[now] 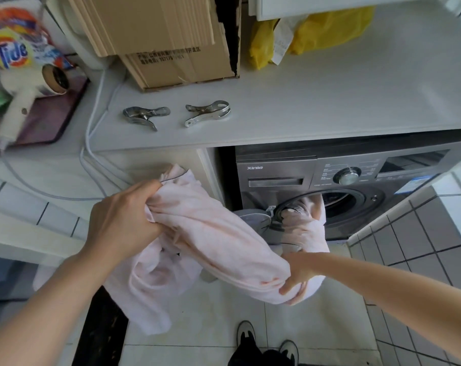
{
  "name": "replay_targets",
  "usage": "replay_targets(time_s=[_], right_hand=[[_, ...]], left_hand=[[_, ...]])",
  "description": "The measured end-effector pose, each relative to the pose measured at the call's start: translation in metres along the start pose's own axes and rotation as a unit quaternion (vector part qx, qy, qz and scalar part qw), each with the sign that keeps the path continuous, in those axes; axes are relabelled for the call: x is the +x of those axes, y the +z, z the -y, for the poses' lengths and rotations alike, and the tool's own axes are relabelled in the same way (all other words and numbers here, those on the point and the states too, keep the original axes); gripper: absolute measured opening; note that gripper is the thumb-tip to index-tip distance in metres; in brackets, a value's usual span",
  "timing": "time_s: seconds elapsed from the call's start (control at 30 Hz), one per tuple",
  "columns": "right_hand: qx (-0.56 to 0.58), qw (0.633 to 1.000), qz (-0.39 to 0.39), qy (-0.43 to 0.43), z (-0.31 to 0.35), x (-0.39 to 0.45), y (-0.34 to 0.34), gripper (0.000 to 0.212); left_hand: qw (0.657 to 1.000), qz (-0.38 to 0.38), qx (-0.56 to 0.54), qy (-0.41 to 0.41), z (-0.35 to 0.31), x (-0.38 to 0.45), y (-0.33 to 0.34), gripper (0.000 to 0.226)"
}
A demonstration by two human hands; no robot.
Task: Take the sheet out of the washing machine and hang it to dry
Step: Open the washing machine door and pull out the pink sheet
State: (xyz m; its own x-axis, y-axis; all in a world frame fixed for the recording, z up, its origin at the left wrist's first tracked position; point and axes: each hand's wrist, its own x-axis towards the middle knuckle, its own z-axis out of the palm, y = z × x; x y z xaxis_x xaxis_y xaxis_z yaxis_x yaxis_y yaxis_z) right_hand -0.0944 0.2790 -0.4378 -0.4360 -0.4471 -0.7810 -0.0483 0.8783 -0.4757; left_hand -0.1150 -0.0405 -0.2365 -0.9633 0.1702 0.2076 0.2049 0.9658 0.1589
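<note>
A pale pink sheet (213, 239) stretches from the open drum of a grey front-loading washing machine (356, 186) out to the left, twisted into a thick roll. My left hand (123, 217) grips a bunch of it at the upper left. Lower down, my right hand (296, 273) holds the roll from underneath, close to the machine's opening. One end of the sheet still lies inside the drum, and loose folds hang down toward the floor between my arms. The machine's door (253, 220) stands open, partly hidden behind the cloth.
Two metal clips (146, 116) (208, 112) lie on the white counter (330, 101) above the machine. A cardboard box (171, 40) and yellow bags (330, 30) sit at the back. At left are a hair dryer (20, 96) and a detergent bag (12, 46). White floor tiles below.
</note>
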Motion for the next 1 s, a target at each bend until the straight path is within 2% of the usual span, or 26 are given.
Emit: replay_targets(time_s=[0.13,0.2,0.3,0.4,0.47,0.53,0.57,0.6,0.73,0.87,1.0], right_hand=[[0.046,0.998,-0.042,-0.016,0.003,0.003,0.001,0.077],[0.064,0.997,-0.034,-0.018,0.004,0.002,0.001,0.079],[0.064,0.998,-0.005,-0.017,0.005,0.002,0.009,0.076],[0.063,0.997,-0.025,-0.042,0.009,0.0,0.018,0.069],[0.057,0.994,-0.082,-0.046,0.01,0.0,0.024,0.058],[-0.005,0.976,-0.217,-0.033,0.007,-0.006,0.021,0.05],[-0.046,0.958,-0.283,-0.016,0.008,-0.013,0.017,0.052],[-0.051,0.948,-0.315,-0.005,0.01,-0.021,0.011,0.057],[-0.015,0.939,-0.343,-0.024,0.012,-0.05,-0.017,0.079],[-0.065,0.904,-0.422,-0.016,0.019,-0.086,-0.057,0.08],[-0.026,0.875,-0.477,-0.074,0.044,-0.146,-0.103,0.084]], left_hand=[[1.0,-0.007,-0.007,-0.003,-0.001,0.003,-0.007,0.044],[1.0,-0.008,-0.008,-0.008,-0.001,0.003,-0.009,0.037],[1.0,0.0,-0.012,-0.02,0.003,0.001,-0.008,0.035],[0.999,0.01,-0.018,-0.037,0.009,-0.003,-0.007,0.038],[0.999,0.014,-0.016,-0.048,0.014,-0.004,-0.008,0.035],[0.998,0.02,-0.01,-0.055,0.015,-0.006,-0.008,0.035],[0.998,0.021,-0.01,-0.057,0.016,-0.007,-0.008,0.034],[0.998,0.022,-0.013,-0.06,0.016,-0.007,-0.009,0.034],[0.996,0.02,-0.038,-0.075,0.018,-0.007,-0.014,0.036],[0.996,0.02,-0.044,-0.072,0.012,-0.001,-0.024,0.041],[0.998,0.025,-0.043,-0.048,0.003,0.01,-0.039,0.05]])
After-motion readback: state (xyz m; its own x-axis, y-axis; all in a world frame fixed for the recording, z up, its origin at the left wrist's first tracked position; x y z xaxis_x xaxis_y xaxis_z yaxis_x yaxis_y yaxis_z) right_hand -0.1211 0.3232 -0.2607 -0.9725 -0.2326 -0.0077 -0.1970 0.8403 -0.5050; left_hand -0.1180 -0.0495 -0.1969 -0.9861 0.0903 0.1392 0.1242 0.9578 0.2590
